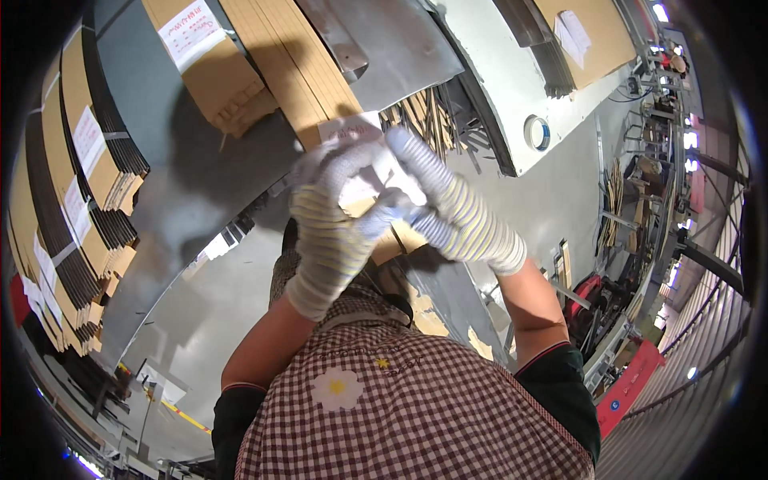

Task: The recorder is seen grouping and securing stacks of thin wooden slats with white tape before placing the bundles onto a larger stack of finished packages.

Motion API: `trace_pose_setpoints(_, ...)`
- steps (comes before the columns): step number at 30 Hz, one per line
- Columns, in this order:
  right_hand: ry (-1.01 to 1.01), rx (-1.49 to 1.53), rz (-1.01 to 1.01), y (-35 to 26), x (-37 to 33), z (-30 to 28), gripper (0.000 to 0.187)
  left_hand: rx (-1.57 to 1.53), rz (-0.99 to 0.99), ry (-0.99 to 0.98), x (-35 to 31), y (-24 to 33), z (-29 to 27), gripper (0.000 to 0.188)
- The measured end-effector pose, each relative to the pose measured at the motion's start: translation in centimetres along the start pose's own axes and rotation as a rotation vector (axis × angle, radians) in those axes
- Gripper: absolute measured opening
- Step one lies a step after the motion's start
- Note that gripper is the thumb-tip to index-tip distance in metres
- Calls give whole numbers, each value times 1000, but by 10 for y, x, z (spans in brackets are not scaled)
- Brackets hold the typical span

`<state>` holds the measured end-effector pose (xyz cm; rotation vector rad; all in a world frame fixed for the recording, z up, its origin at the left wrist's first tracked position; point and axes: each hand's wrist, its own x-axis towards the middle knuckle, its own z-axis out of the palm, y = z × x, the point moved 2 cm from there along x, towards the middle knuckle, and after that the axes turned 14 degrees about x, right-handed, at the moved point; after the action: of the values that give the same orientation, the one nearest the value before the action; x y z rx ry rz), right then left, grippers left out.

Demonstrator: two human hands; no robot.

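Note:
My left hand [332, 220] and my right hand [464, 212], both in striped knit gloves, meet in front of me with their fingertips close together. A small white piece [410, 189], washed out by glare, shows between the bent fingers. Its kind is unclear. My left fingers are curled round, and what they hold is partly hidden. My right thumb and fingers close on the white piece. Under the hands runs a long stack of brown cardboard strips [280, 68], with a white printed paper label [350, 126] lying on it.
Several labelled cardboard bundles [96, 152] stand at the left. Another labelled bundle [212, 76] lies beside the long stack. A tape roll [537, 133] sits on the white table [512, 88] at right, near a cardboard stack [588, 40]. Offcut strips [428, 116] are heaped beyond the hands.

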<state>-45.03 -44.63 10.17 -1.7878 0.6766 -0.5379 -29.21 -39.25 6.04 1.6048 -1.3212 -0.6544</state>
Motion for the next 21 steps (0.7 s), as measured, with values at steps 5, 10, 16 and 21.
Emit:
trace_pose_setpoints(5, -109, -299, 12, -13, 9, 10, 79, -100, 10, -41, -17, -17, -3, 29)
trace_pose_setpoints(10, -162, -393, -43, -13, 17, 25, 50, 56, 140, -150, -27, -17, -24, 18)
trace_pose_setpoints(16, -85, -528, 111, 35, 35, -35, 24, -33, -463, -132, -68, -144, -32, 7)
trace_pose_setpoints(21, 303, -534, 54, 86, 8, -16, 29, -156, -293, -113, -53, -169, 44, 13)
